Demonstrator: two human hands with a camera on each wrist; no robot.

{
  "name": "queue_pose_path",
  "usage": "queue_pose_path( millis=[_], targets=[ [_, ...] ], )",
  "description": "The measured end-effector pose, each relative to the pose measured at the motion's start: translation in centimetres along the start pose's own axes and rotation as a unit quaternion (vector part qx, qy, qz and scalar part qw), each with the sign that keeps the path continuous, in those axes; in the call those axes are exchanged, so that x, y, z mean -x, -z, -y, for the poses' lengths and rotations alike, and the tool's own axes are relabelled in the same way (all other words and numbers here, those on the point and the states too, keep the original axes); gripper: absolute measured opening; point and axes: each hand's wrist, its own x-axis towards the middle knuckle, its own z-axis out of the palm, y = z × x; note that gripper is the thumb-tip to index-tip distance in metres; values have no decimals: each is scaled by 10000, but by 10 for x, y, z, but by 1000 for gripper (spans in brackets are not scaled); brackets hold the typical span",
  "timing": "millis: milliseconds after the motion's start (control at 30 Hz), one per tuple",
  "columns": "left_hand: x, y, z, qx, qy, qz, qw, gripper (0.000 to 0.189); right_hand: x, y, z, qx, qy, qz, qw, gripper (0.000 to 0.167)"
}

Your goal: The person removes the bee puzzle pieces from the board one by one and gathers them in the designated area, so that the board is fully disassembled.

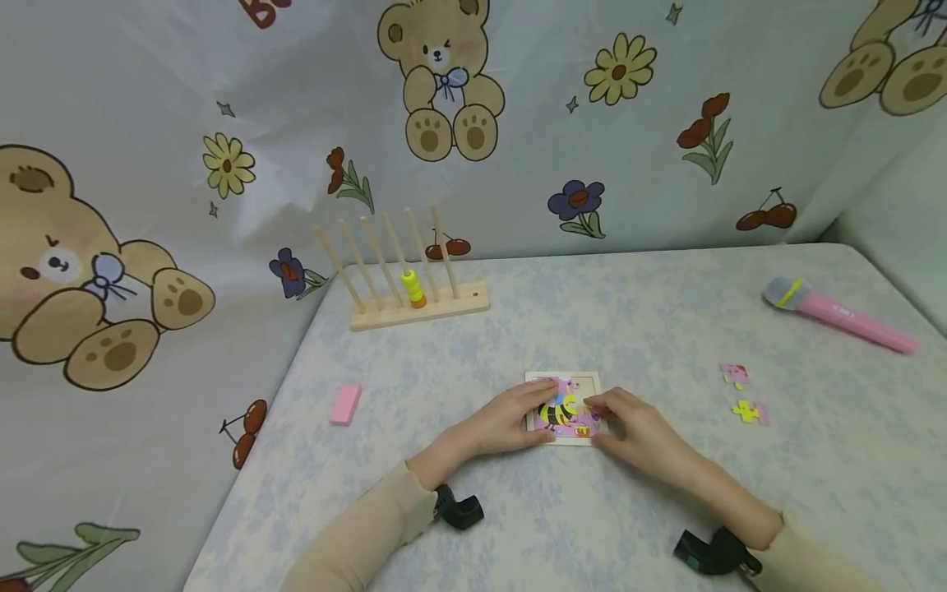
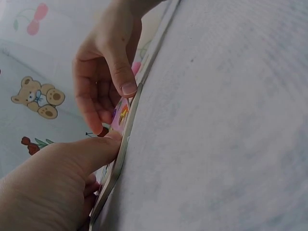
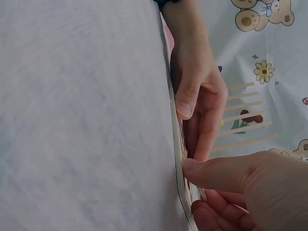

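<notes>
A small framed jigsaw puzzle (image 1: 564,411) with a bee picture on pink lies flat on the table, with bare wood showing at its upper right. My left hand (image 1: 510,418) holds its left side, fingers over the picture and thumb at the near edge. At the right side my right hand (image 1: 644,432) has curled fingers on the picture and its thumb by the near right corner. The right wrist view shows that thumb (image 3: 211,173) against the puzzle; whether a loose piece lies under the fingers is hard to tell. Two loose puzzle pieces (image 1: 747,412) lie to the right.
A wooden peg stand (image 1: 422,312) with yellow and orange beads on one peg stands at the back left. Nearer on the left lies a pink block (image 1: 345,404). A pink toy microphone (image 1: 843,316) rests at the back right. A bear-printed cloth (image 1: 518,205) hangs behind the table.
</notes>
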Motion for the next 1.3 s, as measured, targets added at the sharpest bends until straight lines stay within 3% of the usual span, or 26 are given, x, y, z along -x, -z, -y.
queue_pose_path(
  millis=[167,567,967,1100,1300],
  targets=[
    [1,-3,0,-29,-40,-15,10000,68,2,-1,0,-66,122,-61,9999,40],
    [-1,-1,-1,-106,-49,-80,9999,67,-1,1,-5,-5,917,-453,9948,38],
    [2,-2,-1,-87,-46,-79,9999,67,-1,8,-1,-29,966,-443,9943,41],
    [2,-1,-1,-123,-68,-63,9999,68,-2,21,-1,-104,863,-476,9951,43],
    [0,-2,-2,-169,-43,-44,9998,68,1,62,-6,99,788,-1031,9915,47]
  ],
)
